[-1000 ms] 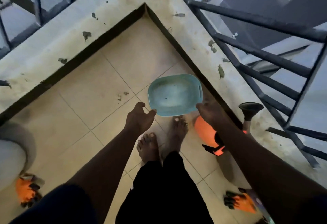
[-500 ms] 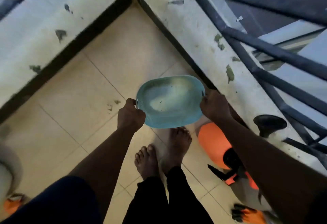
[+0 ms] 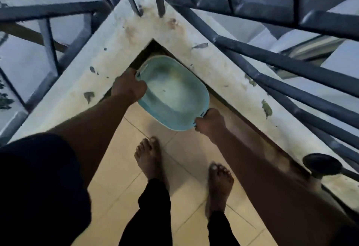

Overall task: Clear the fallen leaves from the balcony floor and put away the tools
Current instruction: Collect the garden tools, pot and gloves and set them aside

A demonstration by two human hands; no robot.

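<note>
— why stand so close in?
— my bare feet (image 3: pixel 149 160) are on the tan floor tiles (image 3: pixel 116 177), facing the corner, so both arms reach it without leaning.
— and the hands?
— my right hand (image 3: pixel 210 122) is curled round the near end of the teal plastic basin (image 3: pixel 174 94). my left hand (image 3: pixel 129 88) grips the rim at the opposite end. one hand at each end steadies it, i reckon.
— where is the basin?
— up off the tiles, tucked into the angle of the pale concrete ledge (image 3: pixel 223 67). whether it touches the ledge i can't tell. inside it looks nearly bare, just a few dark specks, but the view is blurred.
— why there?
— my guess: leaves (image 3: pixel 266 107) lie on the ledge top on both sides, so i hold it by the edge to catch them.
— and beyond?
— dark metal railing (image 3: pixel 291 67) with open air past it. anything brushed outward would be lost.
</note>
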